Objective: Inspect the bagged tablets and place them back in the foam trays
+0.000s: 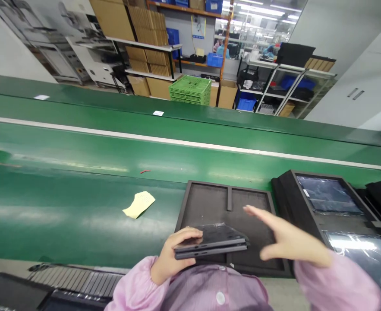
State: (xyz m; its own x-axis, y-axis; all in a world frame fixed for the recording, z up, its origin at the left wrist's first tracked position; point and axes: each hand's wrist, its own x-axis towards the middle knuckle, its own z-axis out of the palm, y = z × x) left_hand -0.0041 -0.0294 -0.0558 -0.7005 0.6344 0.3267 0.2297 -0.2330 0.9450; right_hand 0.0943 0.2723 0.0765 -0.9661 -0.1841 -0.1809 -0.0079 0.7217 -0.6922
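My left hand (169, 255) grips two stacked dark, flat devices that look like tablets (219, 236) by their left end, thumb below and fingers on top. Their slim edges, with small port openings, face me, and clear film shows on the upper one. My right hand (285, 239) is off to the right of the tablets, touching nothing, with thumb and fingers spread apart. Beneath both hands lies a black foam tray (206, 203) with a short divider; the tablets hide part of it.
To the right, a stack of black foam trays (282, 196) holds dark glass-faced panels (329, 194). A torn yellow paper (140, 204) and a small red scrap (145, 171) lie on the green bench (80, 211). Green crates (190, 88) stand beyond the bench. Dark items sit at the lower left.
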